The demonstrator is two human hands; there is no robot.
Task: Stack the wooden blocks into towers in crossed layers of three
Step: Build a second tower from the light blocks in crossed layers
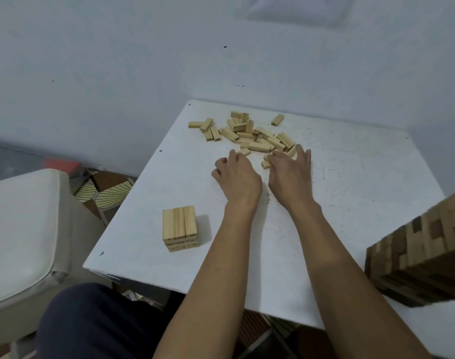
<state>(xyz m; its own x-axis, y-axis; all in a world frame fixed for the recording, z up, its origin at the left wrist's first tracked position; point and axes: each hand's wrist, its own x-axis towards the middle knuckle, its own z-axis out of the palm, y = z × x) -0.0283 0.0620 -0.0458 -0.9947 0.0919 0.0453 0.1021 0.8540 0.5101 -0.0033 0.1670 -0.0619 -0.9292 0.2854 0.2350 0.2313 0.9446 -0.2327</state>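
At block pile (pixel 257 142) near far edge: left hand (pixel 236 174), grip unclear; right hand (pixel 290 174), grip open

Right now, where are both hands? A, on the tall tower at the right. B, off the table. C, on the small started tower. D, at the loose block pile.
D: the left hand and right hand both reach the near edge of the loose pile, well apart from the small tower.

Likely a room at home: small scuffed white worktop (pixel 350 177) set against plain pale walls (pixel 117 73), cream cushioned seat (pixel 19 229) alongside, fan-patterned floor tiles (pixel 102 190) below.
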